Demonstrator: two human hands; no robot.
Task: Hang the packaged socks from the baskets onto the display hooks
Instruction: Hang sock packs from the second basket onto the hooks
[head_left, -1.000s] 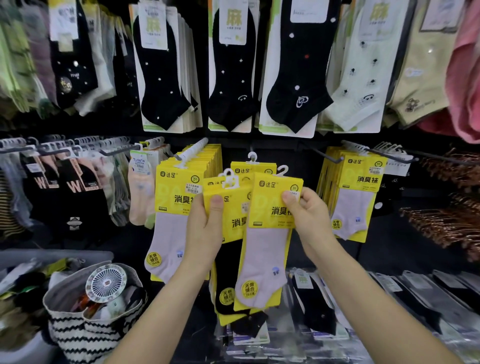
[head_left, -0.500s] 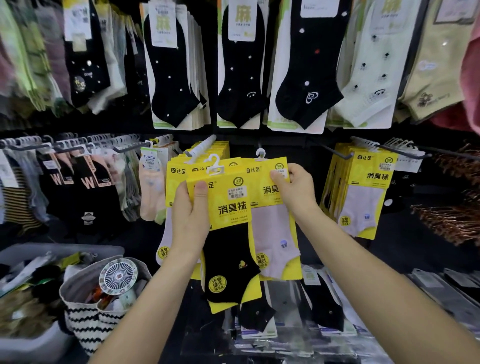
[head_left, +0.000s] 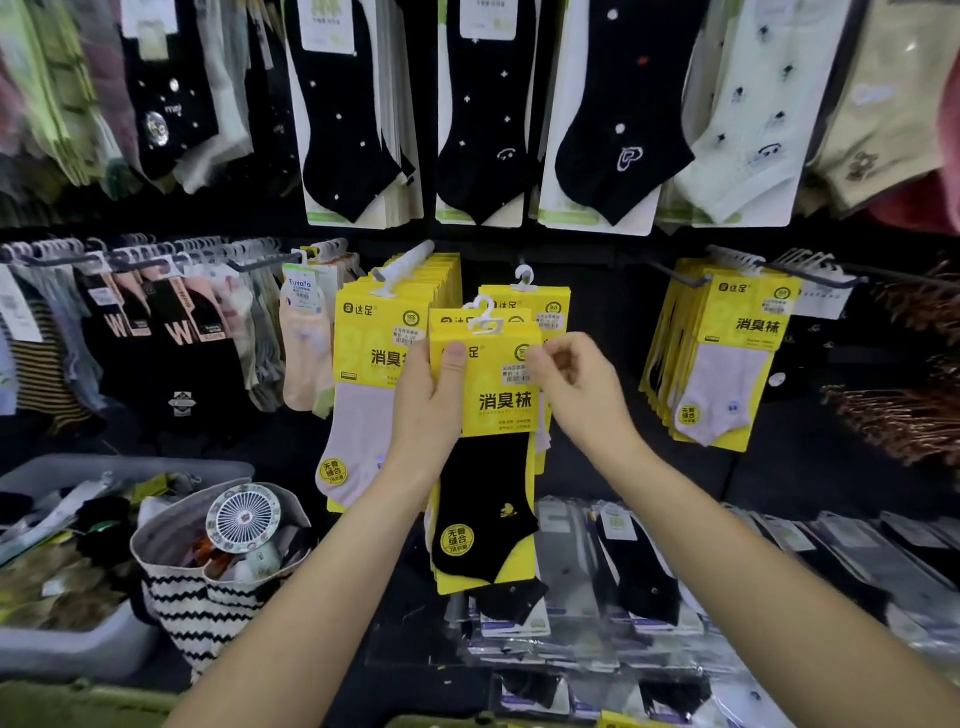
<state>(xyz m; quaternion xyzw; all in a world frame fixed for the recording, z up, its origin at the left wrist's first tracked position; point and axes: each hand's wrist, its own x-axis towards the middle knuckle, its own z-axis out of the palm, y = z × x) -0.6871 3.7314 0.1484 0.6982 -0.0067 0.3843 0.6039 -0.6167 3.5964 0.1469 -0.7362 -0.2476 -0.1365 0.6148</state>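
Dark shop wall ahead, hung from top to bottom with carded socks. My left hand (head_left: 428, 415) is clamped on a small bundle of yellow packs (head_left: 460, 318). Its thumb (head_left: 455, 358) presses flat on the face of the front pack (head_left: 498, 400), near the upper left corner, and the other fingers are wrapped round behind, out of my sight. My right hand (head_left: 584, 402) has its fingers (head_left: 548, 358) curled together, pinching the upper right edge of that same front pack. They are a little blurred, so I cannot tell how many packs they catch. The front pack holds a black sock (head_left: 483, 514) on a yellow card and stands upright between my hands, with its white plastic hanger (head_left: 487, 318) sticking up above the card. Behind it a rear card (head_left: 540, 306) of the bundle shows higher and to the right, with its own white hanger on top.

Just left of the bundle hangs a thick stack of yellow packs with pale socks (head_left: 371, 374). A second stack (head_left: 727, 353) hangs on a display hook (head_left: 678, 274) well to the right. Above both runs a row of black socks on white cards (head_left: 353, 130). Low on my left stands a grey basket (head_left: 67, 644) with loose packets in it. Beside it is a zigzag-striped bag (head_left: 208, 618) with a small round fan (head_left: 243, 519) on top. Under my right forearm, clear-wrapped socks (head_left: 644, 577) lie flat on a shelf.
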